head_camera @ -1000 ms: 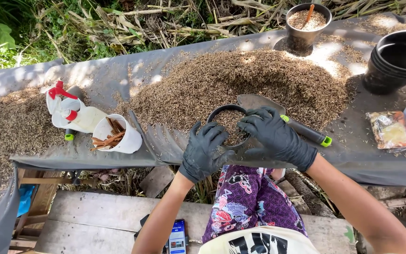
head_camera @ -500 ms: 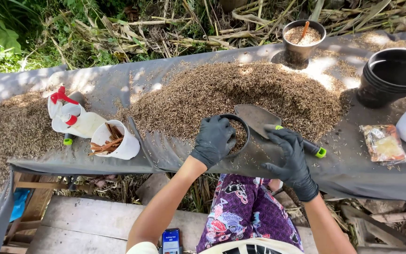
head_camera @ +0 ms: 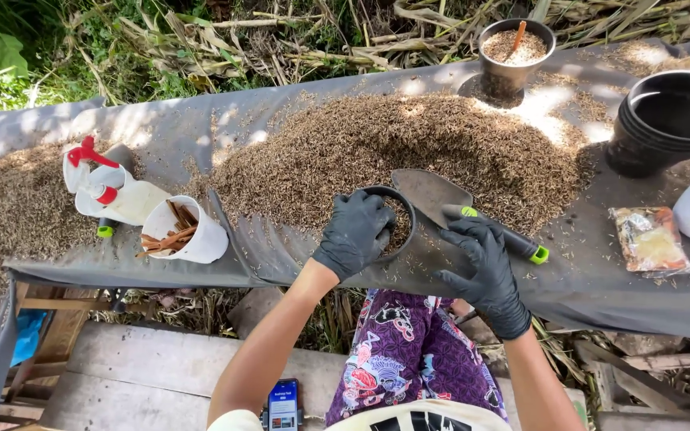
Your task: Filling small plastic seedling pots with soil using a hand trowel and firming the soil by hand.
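Note:
Both my hands wear black gloves. My left hand [head_camera: 354, 233] grips the rim of a small black pot [head_camera: 397, 214] partly filled with husk mix, at the near edge of a big brown husk pile [head_camera: 393, 152]. My right hand [head_camera: 485, 263] rests on the black handle of a garden trowel [head_camera: 441, 195], fingers curled over it. The trowel's metal blade lies flat on the pile, just right of the pot. Everything sits on a grey sheet [head_camera: 281, 255] over a bench.
A white cup of brown sticks [head_camera: 181, 231] and a spray bottle with a red trigger [head_camera: 109, 191] lie at left. Stacked black pots [head_camera: 668, 120] and a small clear packet [head_camera: 648, 239] are at right. A filled pot [head_camera: 513, 52] stands at the back.
My right hand left the small pot and moved right onto the trowel handle. My left hand stayed on the pot's rim.

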